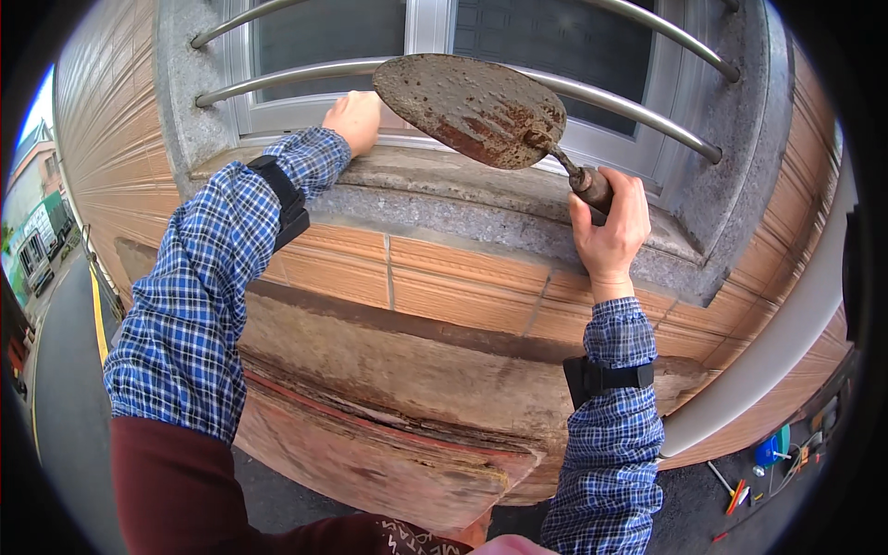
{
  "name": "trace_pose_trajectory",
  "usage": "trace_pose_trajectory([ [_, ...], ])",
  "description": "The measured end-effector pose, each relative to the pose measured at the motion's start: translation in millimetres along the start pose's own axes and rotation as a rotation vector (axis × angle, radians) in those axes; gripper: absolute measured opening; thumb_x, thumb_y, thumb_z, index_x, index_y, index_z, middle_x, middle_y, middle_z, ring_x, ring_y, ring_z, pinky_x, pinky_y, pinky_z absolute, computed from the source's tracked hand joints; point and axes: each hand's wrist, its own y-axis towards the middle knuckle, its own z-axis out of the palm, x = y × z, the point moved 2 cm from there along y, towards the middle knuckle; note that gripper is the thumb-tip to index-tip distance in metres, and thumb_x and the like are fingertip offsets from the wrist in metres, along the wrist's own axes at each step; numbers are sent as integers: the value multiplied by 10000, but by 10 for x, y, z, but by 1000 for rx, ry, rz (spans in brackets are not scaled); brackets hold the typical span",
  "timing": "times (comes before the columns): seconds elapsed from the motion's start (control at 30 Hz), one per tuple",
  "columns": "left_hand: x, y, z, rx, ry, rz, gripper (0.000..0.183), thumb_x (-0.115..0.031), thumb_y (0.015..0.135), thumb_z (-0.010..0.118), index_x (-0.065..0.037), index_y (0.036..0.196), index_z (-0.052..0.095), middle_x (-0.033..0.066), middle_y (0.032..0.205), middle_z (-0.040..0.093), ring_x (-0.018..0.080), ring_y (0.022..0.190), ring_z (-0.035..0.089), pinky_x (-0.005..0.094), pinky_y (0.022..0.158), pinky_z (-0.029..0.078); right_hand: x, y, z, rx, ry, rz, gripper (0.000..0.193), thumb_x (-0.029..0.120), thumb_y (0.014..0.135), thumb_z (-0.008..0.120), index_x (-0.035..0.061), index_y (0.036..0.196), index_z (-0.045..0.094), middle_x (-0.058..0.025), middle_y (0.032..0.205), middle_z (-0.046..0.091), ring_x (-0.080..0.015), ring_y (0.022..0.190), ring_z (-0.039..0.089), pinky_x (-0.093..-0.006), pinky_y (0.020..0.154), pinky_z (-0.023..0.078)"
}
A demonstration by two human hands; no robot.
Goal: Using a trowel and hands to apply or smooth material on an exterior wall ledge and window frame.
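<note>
The right hand (617, 225) clamps a rusty, rounded masonry trowel (467, 106); the left hand (355, 121), grip hidden, is by the far, gritty windowsill (444, 183).

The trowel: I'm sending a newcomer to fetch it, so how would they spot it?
Find the barred window. In front of its lower metal bar, the right hand grips the trowel by its handle. Its broad, rounded, rust-stained grey blade stands out from that smooth, shiny bar.

The trowel (472, 111) is showing rough, rusty metal; the metal bars (638, 112) are gleaming smoothly; 2 cloth sleeves (190, 277) are looking matt.
</note>
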Motion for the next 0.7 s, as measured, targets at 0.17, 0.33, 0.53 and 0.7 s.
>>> trace_pose_trajectory([
  [0.17,121,-184,-381,325,-154,-237,125,-86,718,678,-46,831,711,183,869,692,331,832,673,413,781,544,-29,-16,-61,24,-39,-2,454,361,771,757,43,1041,577,-106,854,586,-269,757,581,-369,656,485],
  [0.33,488,-552,-568,111,-58,-298,43,-65,721,661,-50,728,701,166,781,690,342,788,678,415,767,543,55,4,-3,53,-90,-14,449,356,766,760,47,1037,579,-102,869,586,-265,766,582,-366,670,483],
  [0.53,335,-616,-614,65,-168,-251,59,-80,742,655,-59,766,705,160,790,688,340,801,671,412,780,533,87,42,-22,108,-153,-7,442,310,737,785,57,1053,609,-86,912,603,-264,826,588,-376,709,480],
  [0.7,261,-764,-681,-74,-267,-312,88,-83,763,614,-63,800,690,157,772,690,338,789,674,422,761,543,111,77,22,206,-232,-23,472,279,712,800,101,1116,632,-60,960,615,-242,881,586,-361,757,469],
])
